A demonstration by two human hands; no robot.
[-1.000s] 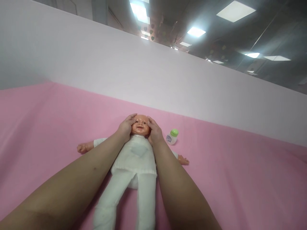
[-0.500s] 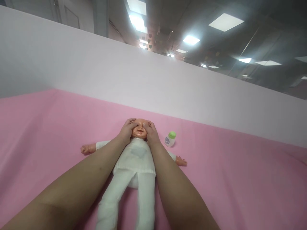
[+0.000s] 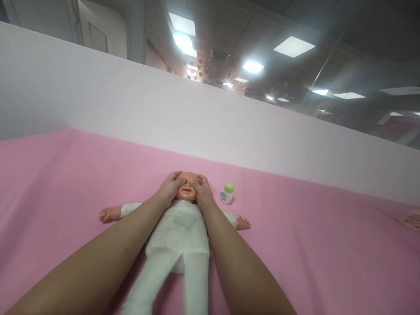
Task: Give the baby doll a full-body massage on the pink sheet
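Observation:
A baby doll (image 3: pixel 179 232) in white clothes lies on its back on the pink cloth (image 3: pixel 65 175), head away from me. My left hand (image 3: pixel 169 189) rests on the left side of its head, thumb over the eye area. My right hand (image 3: pixel 203 194) rests on the right side, fingers across the upper face. Only the doll's mouth and forehead show between my hands. The doll's arms are spread out to both sides. A small white bottle with a green cap (image 3: pixel 226 193) stands just right of the head.
A white partition wall (image 3: pixel 210 122) runs along the far edge of the pink surface. A small pale object (image 3: pixel 411 218) lies at the far right edge. Ceiling lights show above the wall.
My thumbs and fingers have slid inward from the doll's cheeks over its eyes and upper face. The view has tilted a little.

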